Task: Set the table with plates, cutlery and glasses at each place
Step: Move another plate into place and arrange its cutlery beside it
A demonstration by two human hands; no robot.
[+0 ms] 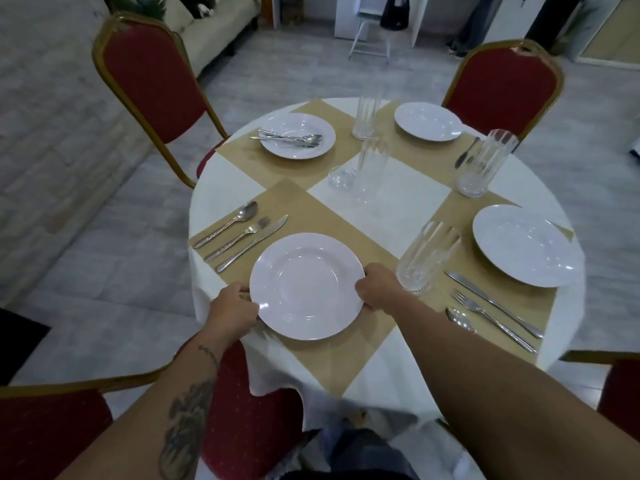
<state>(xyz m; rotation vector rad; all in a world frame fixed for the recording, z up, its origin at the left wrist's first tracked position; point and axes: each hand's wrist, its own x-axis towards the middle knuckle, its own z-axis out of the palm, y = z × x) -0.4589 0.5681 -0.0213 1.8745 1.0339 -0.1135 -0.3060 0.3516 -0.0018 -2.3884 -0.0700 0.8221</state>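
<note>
A round surface [381,192] under a white cloth carries four tan mats, one at each place. On the mat at the near edge [311,209] sits the near plate [306,285], white and round, held at opposite sides by both hands. The left hand [231,308] grips its near-left rim and the right hand [379,285] grips its right rim, the fingers [239,288] of each curled and clamped on the rim; whether the plate lies flat on the mat or is a little raised I cannot tell. Just left of it, toward the left edge, lie a spoon [227,224], a fork [239,237] and a knife [252,242] side by side, long axes parallel and slanted, handles toward the near-left edge and heads pointing toward the middle of the surface. A tall glass [427,256] stands upright just beside the right hand. At the right edge sits a second plate [526,244], with a second set of cutlery [491,313] on its near side, handles toward the near-right edge. At the far-left edge a third plate [298,135] holds a bundle of cutlery [287,137] lying crosswise on it. A fourth plate [427,121] sits at the far edge. Near the middle one glass [372,168] stands, and another [341,176] lies on its side just beside it.
</note>
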